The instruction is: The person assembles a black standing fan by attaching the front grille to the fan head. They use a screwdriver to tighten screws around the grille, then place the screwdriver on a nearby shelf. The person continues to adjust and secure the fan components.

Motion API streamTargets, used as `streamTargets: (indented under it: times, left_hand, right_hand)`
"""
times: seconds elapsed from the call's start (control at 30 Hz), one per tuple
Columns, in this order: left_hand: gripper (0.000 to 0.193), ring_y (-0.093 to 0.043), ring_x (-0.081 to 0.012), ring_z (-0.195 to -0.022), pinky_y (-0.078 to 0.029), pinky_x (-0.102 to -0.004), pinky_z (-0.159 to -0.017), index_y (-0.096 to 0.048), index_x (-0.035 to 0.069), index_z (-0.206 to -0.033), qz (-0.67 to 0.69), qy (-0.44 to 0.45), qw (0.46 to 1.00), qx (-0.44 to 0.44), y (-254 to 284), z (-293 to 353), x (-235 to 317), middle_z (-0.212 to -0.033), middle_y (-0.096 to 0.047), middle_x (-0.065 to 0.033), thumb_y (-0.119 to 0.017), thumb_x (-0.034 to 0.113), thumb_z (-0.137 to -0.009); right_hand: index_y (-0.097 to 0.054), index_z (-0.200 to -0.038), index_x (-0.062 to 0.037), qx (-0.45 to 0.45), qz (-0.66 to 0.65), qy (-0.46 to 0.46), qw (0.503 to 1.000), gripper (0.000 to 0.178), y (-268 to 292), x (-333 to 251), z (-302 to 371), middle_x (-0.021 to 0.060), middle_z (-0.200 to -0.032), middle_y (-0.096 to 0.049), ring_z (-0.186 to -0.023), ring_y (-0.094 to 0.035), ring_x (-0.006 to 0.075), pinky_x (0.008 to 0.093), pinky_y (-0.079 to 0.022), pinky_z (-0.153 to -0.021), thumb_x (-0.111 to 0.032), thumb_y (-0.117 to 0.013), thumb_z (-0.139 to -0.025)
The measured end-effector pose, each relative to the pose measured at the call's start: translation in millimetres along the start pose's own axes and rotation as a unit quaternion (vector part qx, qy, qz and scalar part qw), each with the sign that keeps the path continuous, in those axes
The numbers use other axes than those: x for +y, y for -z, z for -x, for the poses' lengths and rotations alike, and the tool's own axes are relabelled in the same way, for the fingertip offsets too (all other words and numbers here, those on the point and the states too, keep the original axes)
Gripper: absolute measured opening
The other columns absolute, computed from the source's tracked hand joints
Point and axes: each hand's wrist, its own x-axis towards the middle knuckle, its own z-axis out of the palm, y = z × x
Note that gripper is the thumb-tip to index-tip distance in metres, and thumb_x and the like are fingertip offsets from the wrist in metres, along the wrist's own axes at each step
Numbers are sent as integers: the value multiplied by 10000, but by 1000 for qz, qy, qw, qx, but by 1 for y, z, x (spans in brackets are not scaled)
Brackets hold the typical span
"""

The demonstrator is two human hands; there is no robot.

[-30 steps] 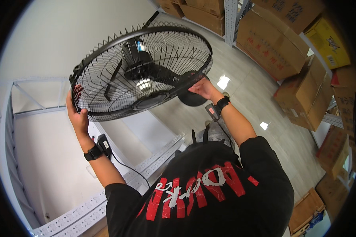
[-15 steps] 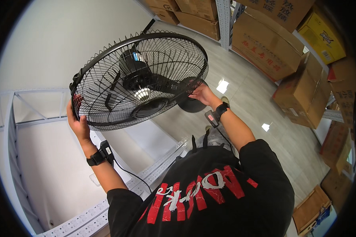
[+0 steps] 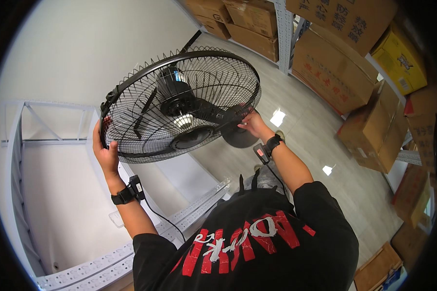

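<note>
"Fan where?"
"Ahead of the body, between left grip and right grip; over white shelf and tiled floor in view, long axis slanting up toward the right."
"Nearer which?"
"Touching both. Round base just beside the right."
"Closed?"
"Left, clasping the left edge, thumb on the near side; right, gripping the lower right edge, fingertips partly hidden."
"Pose?"
"Forearms stretched forward, right one angled inward."

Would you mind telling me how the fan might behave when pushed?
The fan may tip, since its cage looks wider than its round base. The thin-wired cage would probably flex, while its thicker rim seems stiffer.
</note>
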Motion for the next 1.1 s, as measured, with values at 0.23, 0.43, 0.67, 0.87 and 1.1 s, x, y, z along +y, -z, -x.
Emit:
streamTargets:
  times: [0.23, 0.43, 0.67, 0.87, 1.1]
  left_hand:
    - [936, -634, -265, -1217, -467, -400, -1076, -588, -37, -1379, 43, 4, 999, 0, 2, 3, 2, -1295, -679, -152, -806, 653, -785]
    - [901, -656, -258, -1179, -495, -376, -1030, -627, -17, -1334, 35, 9, 999, 16, -2, -3, 16, -1267, -697, -141, -817, 657, -766]
    - [805, -674, -275, -1174, -509, -368, -1014, -646, 1, -1299, -5, -5, 1000, 23, -2, -4, 26, -1260, -709, -144, -807, 613, -802]
    - [824, -671, -297, -1192, -504, -378, -1027, -633, -1, -1323, -20, 6, 1000, 18, 0, -3, 29, -1262, -708, -161, -797, 619, -806]
    - [962, -579, -322, -1311, -423, -411, -1121, -536, 15, -1431, 26, 14, 998, -49, 3, -5, 39, -1392, -610, -179, -779, 677, -777]
  right_hand:
    - [-494, -1377, -103, -80, -175, 76, 978, 678, -1, 12, -11, 124, -1295, -605, -1132, -589, 274, 443, -498, -979, 114, -465, -735]
    - [-426, -1442, -146, -88, -124, 70, 986, 758, 11, 14, -18, 195, -1392, -572, -1243, -559, 356, 538, -464, -1057, 17, -584, -719]
    - [-422, -1471, -159, -119, -194, 66, 971, 755, 15, 20, -15, 154, -1423, -565, -1299, -549, 345, 547, -435, -1112, 50, -567, -760]
    - [-241, -1612, -326, -162, -94, 26, 982, 837, 13, 8, 6, 59, -1516, -489, -1253, -589, 288, 484, -487, -1067, 55, -560, -939]
    - [-234, -1612, -366, -159, -87, 29, 983, 865, 17, 9, 15, 27, -1432, -546, -1148, -656, 247, 449, -545, -1014, 75, -583, -955]
